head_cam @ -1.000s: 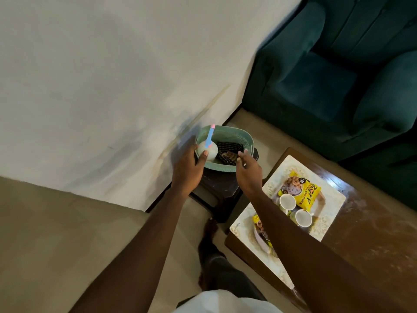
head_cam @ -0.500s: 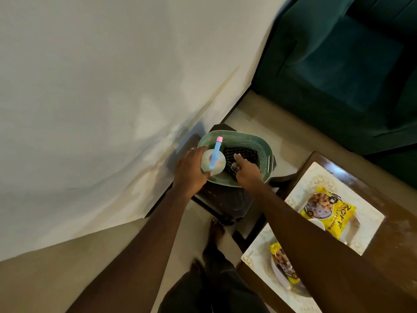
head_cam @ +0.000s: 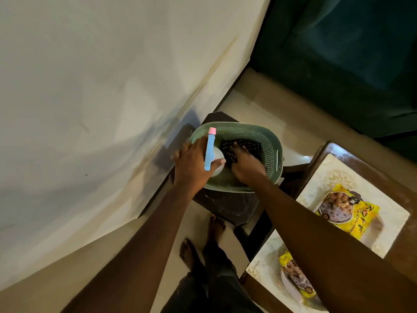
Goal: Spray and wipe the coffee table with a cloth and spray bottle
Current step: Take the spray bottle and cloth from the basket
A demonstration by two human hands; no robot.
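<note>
Spray bottle [head_cam: 209, 152], white body, blue head, pink tip: upright at rim of green basket [head_cam: 272, 143], gripped by left hand [head_cam: 194, 164]. Dark cloth [head_cam: 250, 145]: on basket floor, right hand [head_cam: 246, 164] fingers extended flat upon it. Basket on dark stool [head_cam: 225, 206], beside bench [head_cam: 334, 150].

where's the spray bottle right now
Head view, left of centre: the spray bottle is gripped in the left hand, at the left edge of the basket on the dark stool.

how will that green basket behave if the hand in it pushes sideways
Probably light and fairly stiff: the green basket is perforated plastic. Perched on a small dark stool, it may slide or tip under the right hand.
</note>
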